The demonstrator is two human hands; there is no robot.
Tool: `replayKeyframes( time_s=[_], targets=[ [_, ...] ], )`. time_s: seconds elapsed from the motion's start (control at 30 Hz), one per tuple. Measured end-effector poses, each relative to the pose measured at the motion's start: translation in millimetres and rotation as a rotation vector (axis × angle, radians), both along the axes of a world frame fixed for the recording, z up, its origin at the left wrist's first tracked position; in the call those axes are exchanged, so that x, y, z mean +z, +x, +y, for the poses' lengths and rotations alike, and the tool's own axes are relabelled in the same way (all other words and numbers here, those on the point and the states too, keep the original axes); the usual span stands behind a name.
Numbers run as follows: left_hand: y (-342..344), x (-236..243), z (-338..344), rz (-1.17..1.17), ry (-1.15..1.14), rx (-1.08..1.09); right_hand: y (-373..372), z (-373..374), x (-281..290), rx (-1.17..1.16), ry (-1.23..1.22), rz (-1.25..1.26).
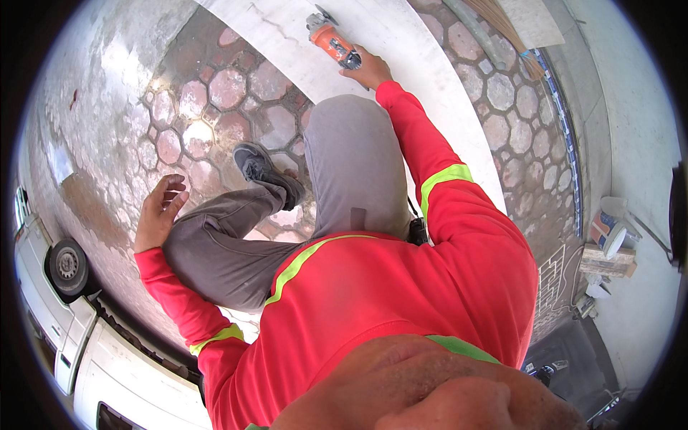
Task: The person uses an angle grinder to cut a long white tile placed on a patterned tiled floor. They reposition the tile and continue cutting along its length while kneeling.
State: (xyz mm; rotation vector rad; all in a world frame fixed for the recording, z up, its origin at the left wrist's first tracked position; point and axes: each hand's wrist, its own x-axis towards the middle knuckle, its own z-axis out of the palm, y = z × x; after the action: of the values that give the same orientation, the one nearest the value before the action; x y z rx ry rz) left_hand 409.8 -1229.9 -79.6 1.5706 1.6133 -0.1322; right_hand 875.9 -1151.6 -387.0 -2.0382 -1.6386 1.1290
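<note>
My right hand (370, 69) is wrapped round the rear body of an orange and black angle grinder (334, 44). The grinder's metal head and disc point away from me, over a long white slab (423, 86) with a grey vein near its far end. Whether the disc touches the slab, I cannot tell. My left hand (162, 208) is beside my left knee with its fingers loosely curled and apart, holding nothing. One grey-trousered leg is bent upward next to the slab, and a dark shoe (261, 170) rests on the paving to its left.
Hexagonal stone paving (233, 89) lies on both sides of the slab. At the left stands a white vehicle (68, 315). Along the right wall are a blue-and-white edging strip (562, 115), a white bucket (610, 233) and stacked boards (608, 261). Thin brown rods (502, 25) lie at the far right.
</note>
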Motion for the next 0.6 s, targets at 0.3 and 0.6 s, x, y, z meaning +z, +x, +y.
replayKeyframes(
  time_s=[0.3,0.6],
  targets=[
    [-5.8,-0.5,-4.2,0.015,-0.001,0.014,-10.3,-1.3,-0.6,0.016,-0.011,-0.012],
    [-11.2,-2.3,-5.5,0.016,0.003,-0.004,-14.3,-13.9,-8.6,-0.012,0.006,-0.029]
  ],
)
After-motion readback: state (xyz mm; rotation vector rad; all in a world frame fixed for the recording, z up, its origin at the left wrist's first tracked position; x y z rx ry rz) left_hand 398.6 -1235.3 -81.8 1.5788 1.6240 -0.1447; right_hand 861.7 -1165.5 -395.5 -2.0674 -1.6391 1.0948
